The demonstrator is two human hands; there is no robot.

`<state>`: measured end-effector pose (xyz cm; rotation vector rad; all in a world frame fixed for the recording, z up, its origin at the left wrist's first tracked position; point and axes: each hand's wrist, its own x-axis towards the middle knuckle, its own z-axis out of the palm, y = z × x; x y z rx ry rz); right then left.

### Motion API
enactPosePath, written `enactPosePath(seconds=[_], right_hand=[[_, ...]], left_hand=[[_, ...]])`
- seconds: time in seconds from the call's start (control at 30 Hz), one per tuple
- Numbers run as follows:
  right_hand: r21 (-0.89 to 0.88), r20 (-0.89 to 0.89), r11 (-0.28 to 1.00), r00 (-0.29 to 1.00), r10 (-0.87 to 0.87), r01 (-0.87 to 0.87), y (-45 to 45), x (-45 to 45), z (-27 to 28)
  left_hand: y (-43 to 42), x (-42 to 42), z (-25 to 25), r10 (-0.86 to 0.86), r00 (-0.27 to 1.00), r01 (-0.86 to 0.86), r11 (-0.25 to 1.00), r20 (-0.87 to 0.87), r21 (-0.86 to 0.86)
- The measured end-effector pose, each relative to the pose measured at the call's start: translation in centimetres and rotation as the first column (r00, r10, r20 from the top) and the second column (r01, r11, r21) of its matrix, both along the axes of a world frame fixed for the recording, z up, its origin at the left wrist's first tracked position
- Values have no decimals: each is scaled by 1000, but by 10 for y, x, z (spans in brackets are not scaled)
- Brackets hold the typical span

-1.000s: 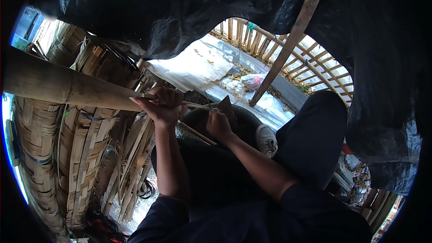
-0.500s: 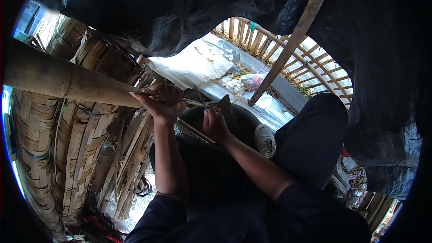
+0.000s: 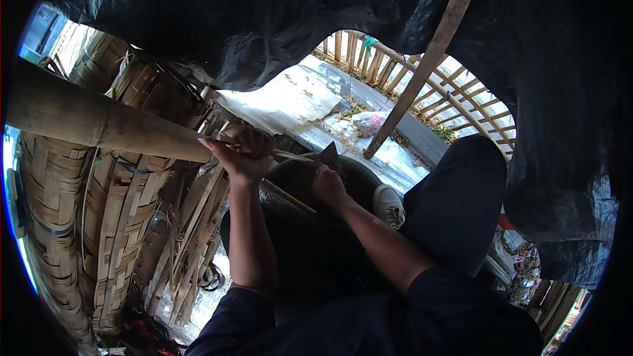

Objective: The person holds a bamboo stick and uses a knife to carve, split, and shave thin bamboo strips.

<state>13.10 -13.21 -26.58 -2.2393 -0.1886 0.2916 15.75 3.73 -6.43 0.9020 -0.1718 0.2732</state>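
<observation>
My left hand (image 3: 242, 153) is closed around a thin pale bamboo strip (image 3: 293, 156), its thumb lying along the strip beside the end of a thick bamboo pole. From that fist the strip runs right to my right hand (image 3: 330, 186), whose fingers are curled closed at its far end. A dark pointed piece, perhaps a blade (image 3: 328, 154), sticks up just beyond my right hand; its lower part is hidden. Below both hands sits a round black container (image 3: 366, 170), partly covered by my hand and leg.
The thick bamboo pole (image 3: 99, 118) enters from the left. Woven bamboo baskets (image 3: 53, 204) and split bamboo pieces (image 3: 198, 244) stand at left. Black sheeting (image 3: 290, 13) hangs overhead, with a wooden slat (image 3: 428, 59) slanting down. A bamboo fence (image 3: 455, 95) curves beyond.
My right hand has shifted slightly right and down, turning so the blue bit by its fingertips no longer shows. My left hand has moved a little right, still gripping the strip.
</observation>
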Motion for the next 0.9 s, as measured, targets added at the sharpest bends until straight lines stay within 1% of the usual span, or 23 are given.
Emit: enactPosePath(seconds=[0.03,0.07,0.1,0.13,0.17,0.2,0.23,0.27,0.33,0.37,0.43,0.47,0.5,0.53,0.57,0.6,0.67,0.7,0.77,0.8,0.83,0.9], right_hand=[[0,-1,1000,1000,0,0,5,-1,20],[85,150,996,989,20,-33,16,1,46],[161,298,984,954,26,-77,22,1,60],[198,271,976,962,37,-93,23,0,65],[193,271,976,962,41,-97,17,-1,40],[79,237,990,967,95,-117,6,-4,-6],[-33,199,990,970,141,-137,-1,-4,-32],[-31,204,990,969,139,-135,-4,-3,-28],[8,-9,1000,1000,5,-5,-4,-1,-1],[8,-10,1000,1000,5,-5,2,-2,14],[125,284,990,958,35,-73,20,4,55],[140,206,982,974,97,-127,20,5,60],[136,205,982,973,103,-133,16,4,44],[16,105,994,989,109,-111,8,2,14],[-106,7,990,995,98,-97,1,0,-3],[-105,10,990,995,97,-95,-5,0,-3],[-93,-57,991,995,88,-93,-8,0,-4],[-92,-58,991,994,88,-93,0,1,8],[162,208,986,978,10,-45,18,0,50],[200,207,977,978,36,-79,17,-2,54],[196,205,977,978,41,-82,6,-6,41],[-49,-9,995,997,81,-82,-18,-11,10]], left_hand=[[0,0,1,0,1000,0,1000,-1,0],[-1,0,2,32,999,-32,999,-30,5],[-2,0,2,65,996,-64,998,-58,9],[-1,0,1,67,996,-67,998,-60,4],[1,0,1,70,995,-70,998,-65,2],[1,-1,1,70,995,-70,998,-69,2],[0,-1,1,70,995,-70,998,-65,1],[0,-2,2,62,996,-63,998,-62,-8],[-1,1,4,48,997,-48,999,-54,-12],[-3,0,4,39,998,-39,999,-47,-1],[-3,0,4,35,999,-35,999,-40,5],[-3,1,5,42,999,-41,999,-28,29],[-2,1,6,51,999,-50,997,-17,53],[-1,-1,5,55,998,-54,997,-18,50],[1,-2,4,43,999,-42,998,-19,39],[2,-1,4,29,999,-28,999,-18,31],[-1,1,2,4,1000,-4,999,7,42],[-3,1,1,-13,1000,12,999,25,47],[-4,2,5,13,1000,-13,999,-2,45],[-4,1,6,36,999,-35,998,-26,45],[-4,0,5,40,999,-39,998,-27,41],[0,0,4,66,997,-66,998,-45,9]])
